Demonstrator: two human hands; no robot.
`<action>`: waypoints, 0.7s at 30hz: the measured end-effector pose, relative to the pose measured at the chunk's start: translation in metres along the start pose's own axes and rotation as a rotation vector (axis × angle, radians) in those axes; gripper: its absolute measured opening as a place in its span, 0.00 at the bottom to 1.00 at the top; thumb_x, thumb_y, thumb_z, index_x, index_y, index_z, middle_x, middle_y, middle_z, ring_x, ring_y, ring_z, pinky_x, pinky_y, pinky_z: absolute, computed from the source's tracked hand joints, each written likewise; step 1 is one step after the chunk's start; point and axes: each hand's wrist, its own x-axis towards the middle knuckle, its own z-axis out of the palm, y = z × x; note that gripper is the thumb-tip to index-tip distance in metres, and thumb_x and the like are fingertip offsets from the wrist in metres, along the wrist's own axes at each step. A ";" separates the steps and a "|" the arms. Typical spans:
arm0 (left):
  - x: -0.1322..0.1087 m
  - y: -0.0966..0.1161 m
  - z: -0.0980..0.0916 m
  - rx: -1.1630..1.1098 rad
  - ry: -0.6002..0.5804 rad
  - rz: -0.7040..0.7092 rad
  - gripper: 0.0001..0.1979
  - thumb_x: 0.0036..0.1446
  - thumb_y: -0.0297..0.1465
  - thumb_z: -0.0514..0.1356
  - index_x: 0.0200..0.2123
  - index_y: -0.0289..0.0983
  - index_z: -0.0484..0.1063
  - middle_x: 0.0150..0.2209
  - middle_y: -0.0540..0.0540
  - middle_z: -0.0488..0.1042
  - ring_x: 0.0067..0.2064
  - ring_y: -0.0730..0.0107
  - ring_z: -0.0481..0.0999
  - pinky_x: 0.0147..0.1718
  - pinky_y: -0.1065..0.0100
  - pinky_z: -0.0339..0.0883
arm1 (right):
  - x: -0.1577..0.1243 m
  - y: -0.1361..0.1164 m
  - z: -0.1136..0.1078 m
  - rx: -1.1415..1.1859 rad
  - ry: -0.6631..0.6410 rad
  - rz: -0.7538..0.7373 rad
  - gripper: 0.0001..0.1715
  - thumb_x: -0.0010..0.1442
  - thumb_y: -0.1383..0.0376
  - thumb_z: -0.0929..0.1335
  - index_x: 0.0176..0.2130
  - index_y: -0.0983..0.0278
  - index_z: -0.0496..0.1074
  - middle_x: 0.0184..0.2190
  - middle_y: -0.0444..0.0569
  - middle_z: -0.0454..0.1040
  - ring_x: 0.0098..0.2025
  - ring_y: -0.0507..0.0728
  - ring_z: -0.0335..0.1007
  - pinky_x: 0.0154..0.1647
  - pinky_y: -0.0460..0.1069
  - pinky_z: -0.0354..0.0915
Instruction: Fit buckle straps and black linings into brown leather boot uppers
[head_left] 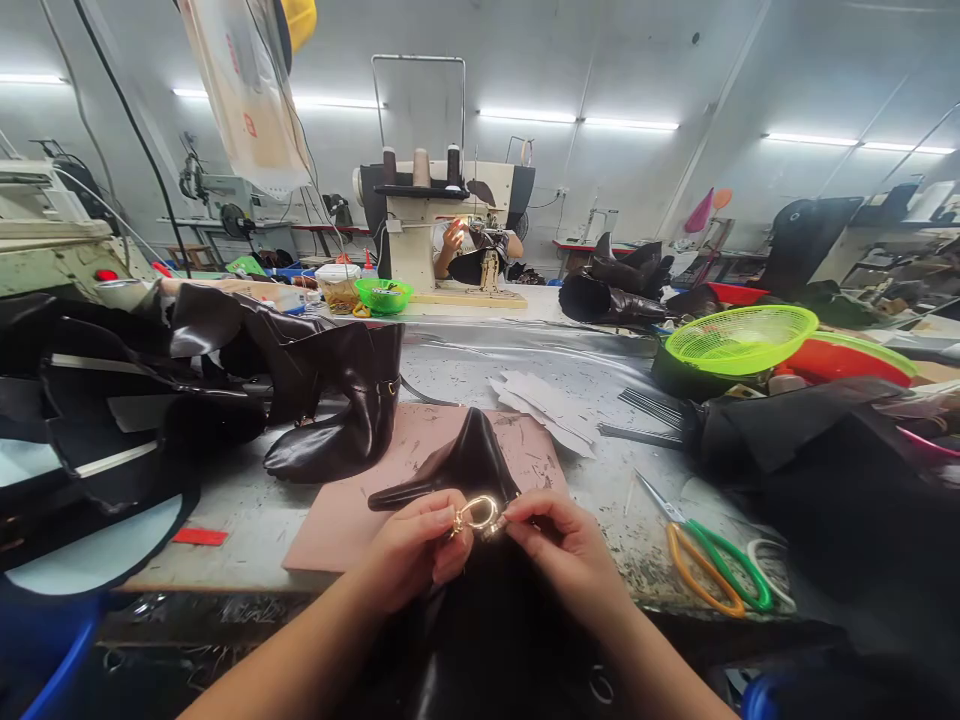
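A shiny gold-coloured metal buckle [480, 513] with a rounded loop is held between my two hands, above a dark leather boot upper [474, 455]. My left hand [424, 545] pinches the buckle's left end between thumb and fingers. From the other side, the fingertips of my right hand [566, 548] are closed on its right end; whether a strap is also in that pinch is hidden. The boot upper's foot part lies on a pink board [337, 530], and its shaft runs down toward me below my hands.
Another dark boot upper [337, 400] with a small buckle stands left, beside piled leather pieces [97, 400]. Scissors [701, 550] with orange and green handles lie right, near black material [810, 490]. Behind are white paper [544, 410], a green basket [742, 338] and a sewing machine [420, 235] with a person's hand.
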 end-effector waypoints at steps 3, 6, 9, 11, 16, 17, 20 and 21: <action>0.000 -0.002 -0.001 0.052 -0.015 -0.004 0.16 0.47 0.40 0.61 0.22 0.34 0.62 0.14 0.54 0.58 0.16 0.81 0.55 0.16 0.74 0.43 | -0.001 0.001 0.002 -0.037 0.026 -0.008 0.02 0.51 0.67 0.67 0.29 0.62 0.71 0.24 0.44 0.72 0.27 0.52 0.68 0.26 0.45 0.65; 0.001 -0.002 0.002 0.186 -0.021 -0.033 0.16 0.48 0.41 0.60 0.24 0.33 0.63 0.15 0.53 0.61 0.16 0.81 0.57 0.17 0.75 0.44 | -0.003 -0.002 0.005 -0.018 0.041 -0.023 0.03 0.52 0.66 0.67 0.30 0.62 0.71 0.25 0.45 0.73 0.28 0.52 0.69 0.27 0.45 0.66; 0.001 -0.002 0.007 0.322 -0.006 -0.077 0.15 0.50 0.41 0.58 0.27 0.34 0.63 0.16 0.54 0.61 0.16 0.81 0.57 0.15 0.76 0.46 | -0.007 -0.007 0.006 -0.013 -0.001 -0.079 0.12 0.54 0.67 0.64 0.41 0.61 0.69 0.31 0.47 0.74 0.33 0.53 0.71 0.33 0.47 0.68; -0.001 -0.001 0.011 0.417 0.026 -0.120 0.14 0.50 0.40 0.57 0.30 0.34 0.63 0.17 0.55 0.61 0.16 0.80 0.57 0.14 0.76 0.49 | -0.010 -0.010 0.006 -0.095 -0.086 -0.143 0.17 0.54 0.68 0.63 0.45 0.61 0.67 0.34 0.48 0.73 0.35 0.54 0.70 0.36 0.49 0.68; -0.007 0.003 0.023 0.743 0.078 -0.167 0.09 0.52 0.35 0.54 0.26 0.35 0.63 0.22 0.53 0.63 0.23 0.77 0.65 0.20 0.75 0.58 | -0.013 -0.024 0.005 -0.401 -0.070 -0.280 0.06 0.54 0.68 0.66 0.32 0.60 0.73 0.42 0.52 0.67 0.42 0.57 0.66 0.38 0.51 0.66; -0.008 0.004 0.025 0.816 0.077 -0.179 0.08 0.52 0.34 0.53 0.26 0.35 0.63 0.23 0.53 0.63 0.23 0.77 0.65 0.20 0.75 0.58 | -0.012 -0.029 0.004 -0.396 -0.069 -0.302 0.06 0.55 0.68 0.66 0.32 0.60 0.73 0.44 0.52 0.66 0.43 0.57 0.65 0.38 0.51 0.66; -0.011 0.008 0.028 0.973 0.102 -0.218 0.07 0.53 0.33 0.51 0.33 0.37 0.64 0.24 0.54 0.66 0.20 0.76 0.65 0.17 0.74 0.57 | -0.008 -0.042 0.002 -0.223 -0.179 -0.291 0.06 0.57 0.69 0.64 0.34 0.60 0.71 0.34 0.48 0.69 0.34 0.52 0.67 0.33 0.47 0.66; -0.013 0.009 0.029 1.035 0.116 -0.198 0.07 0.53 0.34 0.51 0.35 0.38 0.64 0.25 0.54 0.67 0.21 0.75 0.66 0.18 0.74 0.58 | -0.007 -0.045 0.003 -0.150 -0.232 -0.265 0.06 0.58 0.69 0.63 0.35 0.60 0.70 0.31 0.46 0.70 0.33 0.52 0.67 0.32 0.46 0.65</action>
